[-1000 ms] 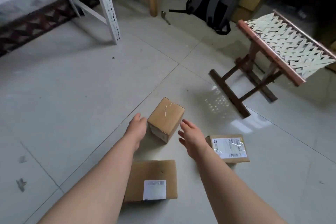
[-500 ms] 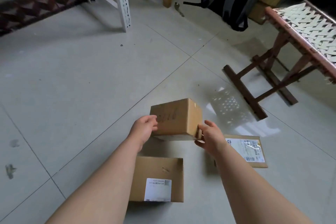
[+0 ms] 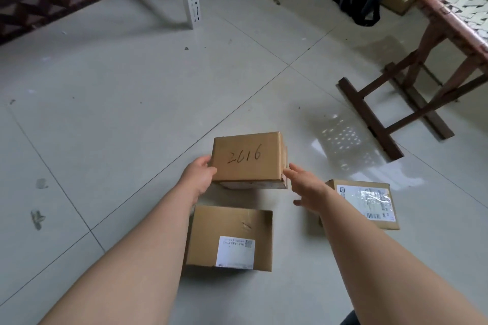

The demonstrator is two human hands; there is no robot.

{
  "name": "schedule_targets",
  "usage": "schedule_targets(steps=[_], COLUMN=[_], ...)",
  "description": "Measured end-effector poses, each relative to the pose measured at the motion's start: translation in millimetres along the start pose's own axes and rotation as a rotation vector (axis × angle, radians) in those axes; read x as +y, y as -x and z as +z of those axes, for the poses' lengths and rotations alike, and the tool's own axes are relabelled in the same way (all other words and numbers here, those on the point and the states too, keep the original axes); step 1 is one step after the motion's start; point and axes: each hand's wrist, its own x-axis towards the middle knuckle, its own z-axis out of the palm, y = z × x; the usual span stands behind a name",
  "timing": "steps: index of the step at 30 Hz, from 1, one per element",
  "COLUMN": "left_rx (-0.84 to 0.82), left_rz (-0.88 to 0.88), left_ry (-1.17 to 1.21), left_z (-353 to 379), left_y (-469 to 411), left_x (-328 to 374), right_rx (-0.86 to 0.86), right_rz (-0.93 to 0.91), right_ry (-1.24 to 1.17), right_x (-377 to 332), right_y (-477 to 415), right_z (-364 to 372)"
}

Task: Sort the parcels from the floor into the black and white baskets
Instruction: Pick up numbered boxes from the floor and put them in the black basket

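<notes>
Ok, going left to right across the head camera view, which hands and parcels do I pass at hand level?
left hand → box marked 2016 → right hand → flat labelled parcel

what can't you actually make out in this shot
Head view only:
Black and white baskets: outside the frame.
Labels on the near box and the flat parcel: print too small, with glare on the parcel's tape.
Left hand: its fingers are hidden behind the held box.
Held box underside: faces away from the camera.
Woven stool: cut off by the right edge.
</notes>
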Motion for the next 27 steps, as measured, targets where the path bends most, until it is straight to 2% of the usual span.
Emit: schedule_targets(steps=[4,7,9,13,15,19,22,24,27], left_rx=[0.026,-0.115,-0.094,0.106,0.145,0.220,0.343,0.336,0.248], left_rz=[-0.304,-0.477,-0.461,-0.358,-0.310,-0.245,-0.134,-0.117,-0.136], left_ry=[-0.134,-0.104,-0.014,0.139,0.180,0.317,0.403,0.510,0.612], left_z=[-6,-12,-20,-40,-49,-65,-74,-77,-81], left_y=[16,25,26,31,34,40,45,52,60], left_x=[-27,-47,-50,-42,-41,-38,-29,-23,-20], right_rx=[-0.054,-0.125,-0.133,-0.131,-0.120,-0.140,-0.229,-0.227,-0.165], right_rz=[0.218,0.242,0.238,0.263,0.224,0.110,0.132,0.122,0.052], right_ry=[0.223,0.269,0.250,0.206,0.180,0.006,-0.148,-0.181,-0.107], right_x=[19,23,18,6,3,-11,-23,-27,-26], right_y=[11,19,21,29,33,40,46,50,58], right_z=[8,25,33,38,39,30,19,18,23])
